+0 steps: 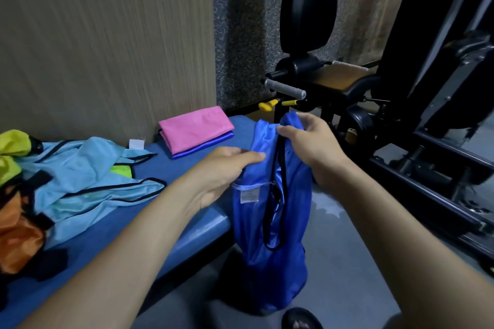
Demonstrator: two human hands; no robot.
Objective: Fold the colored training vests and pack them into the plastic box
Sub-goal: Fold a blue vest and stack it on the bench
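Note:
A royal-blue vest with black trim hangs off the right end of the blue padded bench, held up by both hands. My left hand pinches its left upper edge near a white label. My right hand grips the bunched top of the vest. A folded pink vest lies on a folded blue one at the bench's far end. A light-blue vest lies spread and unfolded on the bench. Yellow-green and orange vests are heaped at the left. No plastic box is in view.
A wood-grain wall panel backs the bench. A black gym machine with a padded seat and a grey handle stands to the right. Grey floor lies below, with a dark shoe at the bottom edge.

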